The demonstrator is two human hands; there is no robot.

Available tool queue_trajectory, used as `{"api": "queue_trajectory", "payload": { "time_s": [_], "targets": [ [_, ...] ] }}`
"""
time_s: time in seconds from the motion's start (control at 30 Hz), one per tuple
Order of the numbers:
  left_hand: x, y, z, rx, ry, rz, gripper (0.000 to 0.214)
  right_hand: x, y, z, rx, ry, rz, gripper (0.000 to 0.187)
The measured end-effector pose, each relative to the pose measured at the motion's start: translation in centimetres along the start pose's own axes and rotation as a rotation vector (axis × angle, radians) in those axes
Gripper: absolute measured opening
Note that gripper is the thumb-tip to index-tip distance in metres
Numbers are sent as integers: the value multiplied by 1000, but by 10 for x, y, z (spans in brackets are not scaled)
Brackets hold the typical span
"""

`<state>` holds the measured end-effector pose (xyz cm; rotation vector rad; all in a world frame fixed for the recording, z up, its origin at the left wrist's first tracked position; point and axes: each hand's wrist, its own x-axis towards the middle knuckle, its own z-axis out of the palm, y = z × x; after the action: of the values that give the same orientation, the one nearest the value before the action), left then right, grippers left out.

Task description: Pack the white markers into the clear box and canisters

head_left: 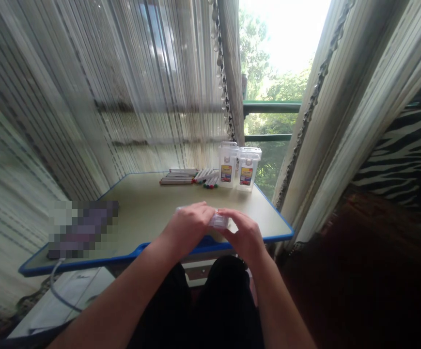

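At the table's near edge: a small clear, colourless plastic box (pixel 220 221) lies between the person's two bare hands, close to the blue rim; whether it rests on the surface or is lifted cannot be told.
Left grip: the left grip (pixel 192 220) holds the box from above, fingers laid across its top; its thumb is hidden.
Right grip: the right grip (pixel 244 232) is narrow, fingers and thumb curled about the box's right end.
Table: the beige, blue-edged table (pixel 141 206) spreads beyond the hands.
Markers: a neat row of pale, slim markers (pixel 177 178) lies at the far side, just beside a looser heap of white markers with coloured ends (pixel 208 177).
Standing cases: two tall, clear plastic cases with yellow-and-blue labels (pixel 246 169) stand upright near the heap.
Box risk: smooth plastic could slip if one side were squeezed harder, and this close to the rim it might drop onto the lap.
Far-side risk: a careless reach could topple the cases or set the loose markers rolling.
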<state>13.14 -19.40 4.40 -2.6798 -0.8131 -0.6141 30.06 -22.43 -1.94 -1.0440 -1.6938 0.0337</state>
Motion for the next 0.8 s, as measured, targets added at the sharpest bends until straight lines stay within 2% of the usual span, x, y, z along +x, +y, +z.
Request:
{"api": "queue_trajectory", "payload": {
  "time_s": [0.17,0.33,0.4,0.5,0.63,0.8],
  "targets": [
    [0,1,1,-43,4,28,23,3,-3,-4,34,-27,95,30],
    [0,0,2,-15,-26,4,22,11,-15,-21,69,-224,124,43],
    [-1,2,1,-9,-21,8,22,13,-17,-26,101,-250,123,35],
    [-2,7,-1,-11,-27,2,23,12,-14,-27,151,-218,144,26],
    [-3,11,-3,-3,-72,12,25,11,-9,-26,215,-219,211,23],
    [-4,14,-3,22,-108,4,27,17,-11,-31,269,-294,327,19]
  ]
}}
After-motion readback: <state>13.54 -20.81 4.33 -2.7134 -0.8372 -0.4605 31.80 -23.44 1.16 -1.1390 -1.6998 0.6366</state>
